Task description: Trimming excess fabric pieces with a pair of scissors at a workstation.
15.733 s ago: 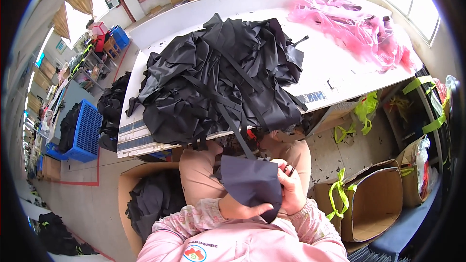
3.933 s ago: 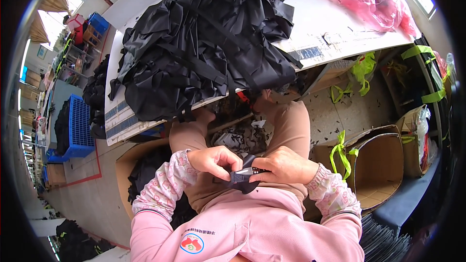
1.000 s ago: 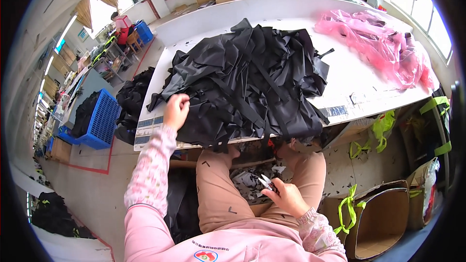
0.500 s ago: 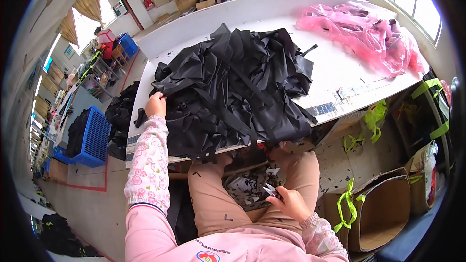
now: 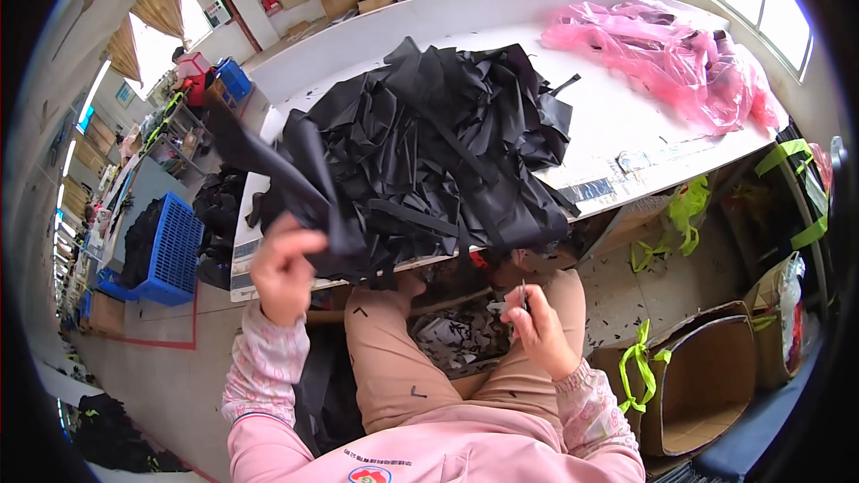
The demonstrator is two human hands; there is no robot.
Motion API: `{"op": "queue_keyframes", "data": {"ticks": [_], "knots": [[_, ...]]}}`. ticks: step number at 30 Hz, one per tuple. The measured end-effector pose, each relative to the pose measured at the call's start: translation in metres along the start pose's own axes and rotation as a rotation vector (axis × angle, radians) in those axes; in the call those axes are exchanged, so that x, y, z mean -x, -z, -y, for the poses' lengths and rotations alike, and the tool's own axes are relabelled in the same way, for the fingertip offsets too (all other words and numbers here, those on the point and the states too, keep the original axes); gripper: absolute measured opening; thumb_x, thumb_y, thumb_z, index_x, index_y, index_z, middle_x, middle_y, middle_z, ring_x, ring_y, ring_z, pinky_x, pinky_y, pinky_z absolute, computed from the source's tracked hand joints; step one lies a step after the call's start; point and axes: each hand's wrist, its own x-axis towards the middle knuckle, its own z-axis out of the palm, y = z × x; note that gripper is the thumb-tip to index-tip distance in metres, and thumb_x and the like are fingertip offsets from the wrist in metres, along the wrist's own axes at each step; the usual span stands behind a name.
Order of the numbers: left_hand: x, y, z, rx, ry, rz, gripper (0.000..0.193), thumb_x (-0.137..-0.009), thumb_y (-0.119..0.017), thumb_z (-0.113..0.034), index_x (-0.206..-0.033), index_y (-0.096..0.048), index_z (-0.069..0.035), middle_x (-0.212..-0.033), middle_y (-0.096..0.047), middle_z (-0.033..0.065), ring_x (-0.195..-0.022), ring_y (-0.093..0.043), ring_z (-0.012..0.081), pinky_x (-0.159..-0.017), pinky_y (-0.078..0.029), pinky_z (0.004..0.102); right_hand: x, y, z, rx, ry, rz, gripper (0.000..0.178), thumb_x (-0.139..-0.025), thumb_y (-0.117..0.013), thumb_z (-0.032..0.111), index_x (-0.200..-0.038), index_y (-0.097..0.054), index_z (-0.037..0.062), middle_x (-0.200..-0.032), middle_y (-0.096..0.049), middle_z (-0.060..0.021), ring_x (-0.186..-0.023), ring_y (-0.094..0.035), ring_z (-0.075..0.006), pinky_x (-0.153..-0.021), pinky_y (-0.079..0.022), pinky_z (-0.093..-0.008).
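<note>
A large heap of black fabric pieces (image 5: 420,134) lies on the white table in front of me. My left hand (image 5: 284,270), blurred by motion, is at the table's near left edge with its fingers bent at one black fabric piece (image 5: 309,170). That piece is lifted off the heap's left side and trails up and to the left. Over my right thigh, my right hand (image 5: 544,329) is closed around small thread snips (image 5: 524,295), their blades pointing up; the handle is mostly hidden in the fingers.
A crumpled pink plastic bag (image 5: 662,58) lies on the table's far right. Cardboard boxes (image 5: 707,385) stand on the floor at my right. Scraps (image 5: 456,340) lie between my legs. A blue crate (image 5: 170,250) is at the left, and another person (image 5: 192,76) sits farther off.
My left hand has come toward me, drawing a black fabric piece up off the heap. My right hand has risen slightly, and the snips have turned from pointing left to pointing up.
</note>
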Motion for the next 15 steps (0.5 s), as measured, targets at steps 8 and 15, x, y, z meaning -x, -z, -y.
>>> {"op": "queue_keyframes", "data": {"ticks": [8,15], "knots": [[0.053,-0.076,-0.06,0.669,0.127,0.678,0.03,-0.077,-0.063,0.003,-0.106,-0.07,0.002,-0.076,-0.057,0.0092,-0.066,-0.056,0.0195,-0.06,-0.044,0.0285,-0.018,0.015,0.048,-0.466,0.132,0.053,0.068,-0.089,-0.065,0.043,-0.135,-0.038,0.0009,-0.111,-0.064,-0.0137,-0.049,-0.043,-0.0016,-0.044,-0.034,-0.016],[0.111,-0.109,-0.055,0.958,0.713,0.418,0.017,-0.08,-0.069,0.01,-0.092,-0.064,-0.001,-0.089,-0.061,0.004,-0.085,-0.06,0.0095,-0.076,-0.049,0.0218,0.007,0.006,0.033,-0.588,-0.157,0.223,0.047,-0.082,-0.073,0.002,-0.124,-0.053,0.0063,-0.096,-0.064,-0.0004,-0.066,-0.05,-0.0003,-0.053,-0.039,-0.0157]]}}
